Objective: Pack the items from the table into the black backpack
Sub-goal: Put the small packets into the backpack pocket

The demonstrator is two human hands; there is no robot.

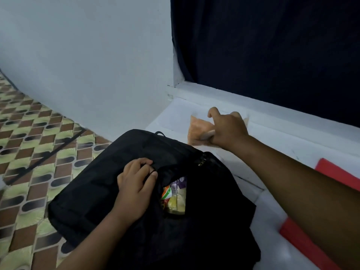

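A: What lay around the black backpack [101,184]?

B: It rested on the edge of the white tabletop [272,158], its left part hanging over a floor [29,145] patterned in green and brown. Behind were a pale wall [87,55] and a dark curtain [272,45]. A red flat thing [339,176] lay at the right, partly hidden by the right forearm; what it was, I could not tell.

A: And the left hand [134,191]?

B: Its grip was closed on the edge of the backpack's opening, fingers curled over the black fabric. Inside the opening colourful snack packets [175,195] were visible.

A: The right hand [226,129]?

B: It was on a clear packet with orange contents [196,129], lying on the tabletop near the window ledge [272,112], just beyond the backpack. The thumb and lower fingers pinched the packet's right side; the index finger stood up, curled. The hand covered part of the packet.
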